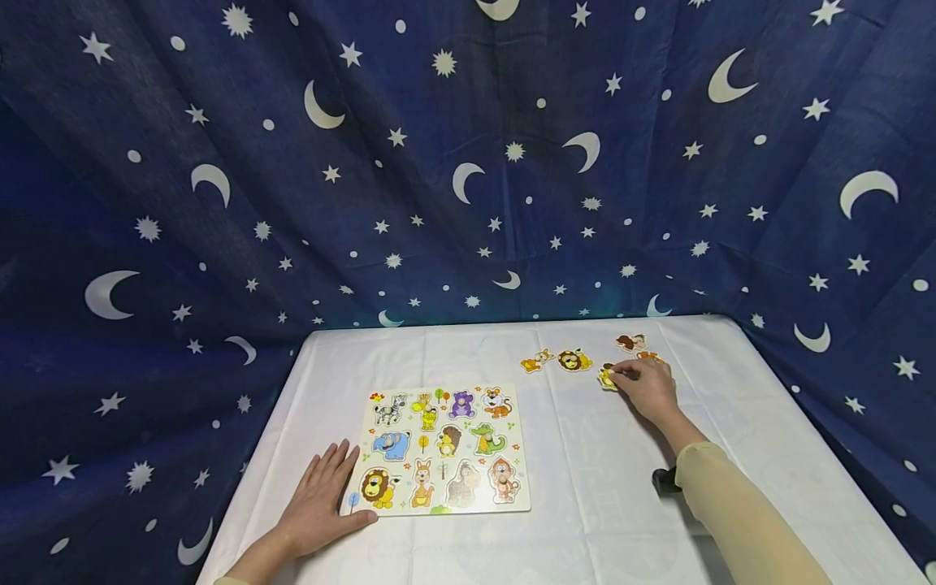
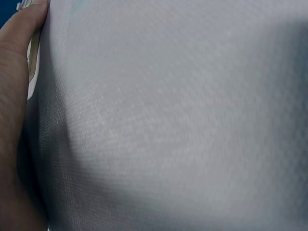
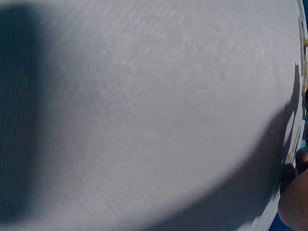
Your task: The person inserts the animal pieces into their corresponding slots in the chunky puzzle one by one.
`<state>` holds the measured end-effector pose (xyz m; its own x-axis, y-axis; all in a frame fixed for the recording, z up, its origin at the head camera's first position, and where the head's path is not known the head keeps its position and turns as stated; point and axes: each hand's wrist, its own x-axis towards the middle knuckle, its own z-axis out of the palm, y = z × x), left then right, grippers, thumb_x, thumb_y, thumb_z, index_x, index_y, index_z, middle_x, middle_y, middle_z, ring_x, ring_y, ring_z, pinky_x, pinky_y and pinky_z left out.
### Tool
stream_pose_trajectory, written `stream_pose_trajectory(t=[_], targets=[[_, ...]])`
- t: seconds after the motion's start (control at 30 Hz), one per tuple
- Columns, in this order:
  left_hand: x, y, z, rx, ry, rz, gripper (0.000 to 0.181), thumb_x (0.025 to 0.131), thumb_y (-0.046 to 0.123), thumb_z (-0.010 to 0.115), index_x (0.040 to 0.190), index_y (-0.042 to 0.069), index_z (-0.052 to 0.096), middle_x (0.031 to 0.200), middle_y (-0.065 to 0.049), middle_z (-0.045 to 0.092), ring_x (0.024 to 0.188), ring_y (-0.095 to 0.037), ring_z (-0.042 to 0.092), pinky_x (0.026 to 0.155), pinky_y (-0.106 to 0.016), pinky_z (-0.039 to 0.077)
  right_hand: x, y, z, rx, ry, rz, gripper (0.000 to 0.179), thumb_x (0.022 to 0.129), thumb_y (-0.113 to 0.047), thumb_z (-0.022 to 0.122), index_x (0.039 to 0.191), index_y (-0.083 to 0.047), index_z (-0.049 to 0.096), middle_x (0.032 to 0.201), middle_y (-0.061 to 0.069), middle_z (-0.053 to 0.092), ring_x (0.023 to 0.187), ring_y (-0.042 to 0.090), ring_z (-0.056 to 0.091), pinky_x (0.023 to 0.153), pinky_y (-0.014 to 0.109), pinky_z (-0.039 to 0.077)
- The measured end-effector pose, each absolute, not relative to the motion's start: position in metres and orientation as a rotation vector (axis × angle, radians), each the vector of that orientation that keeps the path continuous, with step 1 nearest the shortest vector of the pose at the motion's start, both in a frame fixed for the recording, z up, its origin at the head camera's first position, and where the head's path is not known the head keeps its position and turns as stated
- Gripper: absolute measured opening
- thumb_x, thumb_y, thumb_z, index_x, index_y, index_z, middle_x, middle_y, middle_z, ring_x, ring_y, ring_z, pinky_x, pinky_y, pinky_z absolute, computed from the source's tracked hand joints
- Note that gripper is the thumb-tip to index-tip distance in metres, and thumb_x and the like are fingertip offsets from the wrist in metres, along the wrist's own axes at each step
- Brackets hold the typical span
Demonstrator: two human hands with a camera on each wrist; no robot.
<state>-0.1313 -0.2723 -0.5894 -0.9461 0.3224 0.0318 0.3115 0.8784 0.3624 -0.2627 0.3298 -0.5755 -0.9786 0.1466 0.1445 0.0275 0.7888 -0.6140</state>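
Observation:
A pale animal puzzle board [image 1: 522, 502] lies on the white-covered table. My left hand [image 1: 318, 497] rests at its left side, fingers extended, with the thumb over the lower left corner. In the left wrist view, that hand [image 2: 15, 57] shows at the edge beside the board's rim. Beyond the board to the right, my right hand [image 1: 649, 392] pinches a small yellow animal puzzle piece [image 1: 606, 378] between thumb and fingertips; it is partly covered. Only some fingers of the right hand [image 3: 296, 197] enter the right wrist view.
A kangaroo piece [image 1: 537, 361] and a lion piece [image 1: 574, 361] lie left of the right hand. Behind it are a brown animal piece [image 1: 630, 342] and a partly hidden orange piece [image 1: 649, 356]. A black object [image 1: 664, 482] sits by the right sleeve. A starry blue curtain [image 1: 409, 187] hangs behind the table.

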Motion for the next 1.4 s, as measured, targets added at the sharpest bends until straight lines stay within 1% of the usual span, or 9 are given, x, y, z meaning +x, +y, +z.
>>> stream_pose_trajectory(t=[0.17, 0.33, 0.57, 0.77, 1.03, 1.27, 1.4], targets=[[-0.131, -0.272, -0.589, 0.511, 3.016, 0.573, 0.113, 0.078, 0.075, 0.071, 0.16, 0.008, 0.033, 0.167, -0.017, 0.025, 0.154, -0.039, 0.016, 0.123, -0.056, 0.01, -0.265, 0.323, -0.573, -0.063, -2.74, 0.944, 0.023, 0.094, -0.024, 0.074, 0.105, -0.004, 0.076, 0.108, 0.018, 0.069, 0.117, 0.043, 0.051, 0.106, 0.063, 0.03], [-0.131, -0.273, -0.589, 0.52, 3.023, 0.569, 0.113, 0.078, 0.075, 0.071, 0.16, 0.007, 0.034, 0.166, -0.017, 0.026, 0.153, -0.04, 0.017, 0.123, -0.057, 0.011, -0.265, 0.31, -0.571, -0.023, -2.69, 0.989, 0.021, 0.091, -0.023, 0.077, 0.101, -0.005, 0.077, 0.106, 0.016, 0.068, 0.114, 0.041, 0.051, 0.104, 0.063, 0.031], [-0.132, -0.273, -0.59, 0.514, 3.02, 0.564, 0.113, 0.077, 0.076, 0.07, 0.16, 0.008, 0.034, 0.166, -0.017, 0.026, 0.153, -0.04, 0.017, 0.123, -0.057, 0.011, -0.264, 0.282, -0.566, 0.032, -2.66, 1.052, 0.019, 0.09, -0.025, 0.079, 0.099, -0.008, 0.079, 0.104, 0.011, 0.068, 0.107, 0.034, 0.051, 0.092, 0.053, 0.037], [-0.133, -0.274, -0.592, 0.501, 3.009, 0.562, 0.114, 0.077, 0.076, 0.07, 0.161, 0.009, 0.033, 0.167, -0.017, 0.025, 0.154, -0.039, 0.016, 0.123, -0.056, 0.01, -0.26, 0.257, -0.559, 0.064, -2.676, 1.132, 0.017, 0.09, -0.026, 0.08, 0.099, -0.011, 0.079, 0.108, 0.009, 0.065, 0.109, 0.033, 0.048, 0.091, 0.05, 0.039], [-0.133, -0.274, -0.591, 0.507, 3.016, 0.567, 0.113, 0.077, 0.076, 0.07, 0.16, 0.008, 0.033, 0.167, -0.017, 0.025, 0.154, -0.039, 0.016, 0.123, -0.056, 0.01, -0.252, 0.226, -0.552, 0.126, -2.658, 1.192, 0.013, 0.089, -0.026, 0.081, 0.097, -0.016, 0.079, 0.109, 0.005, 0.067, 0.11, 0.031, 0.049, 0.094, 0.05, 0.038], [-0.132, -0.274, -0.591, 0.519, 3.022, 0.567, 0.113, 0.078, 0.076, 0.07, 0.16, 0.008, 0.034, 0.167, -0.017, 0.025, 0.154, -0.039, 0.016, 0.123, -0.056, 0.01, -0.245, 0.198, -0.55, 0.178, -2.638, 1.21, 0.011, 0.084, -0.025, 0.084, 0.091, -0.018, 0.08, 0.106, 0.003, 0.067, 0.112, 0.031, 0.05, 0.095, 0.052, 0.039], [-0.132, -0.275, -0.593, 0.542, 3.045, 0.576, 0.112, 0.078, 0.075, 0.071, 0.16, 0.008, 0.034, 0.166, -0.017, 0.026, 0.153, -0.039, 0.018, 0.125, -0.052, 0.007, -0.241, 0.183, -0.549, 0.205, -2.642, 1.233, 0.009, 0.084, -0.025, 0.084, 0.09, -0.021, 0.08, 0.103, -0.001, 0.067, 0.112, 0.029, 0.051, 0.097, 0.052, 0.038]])
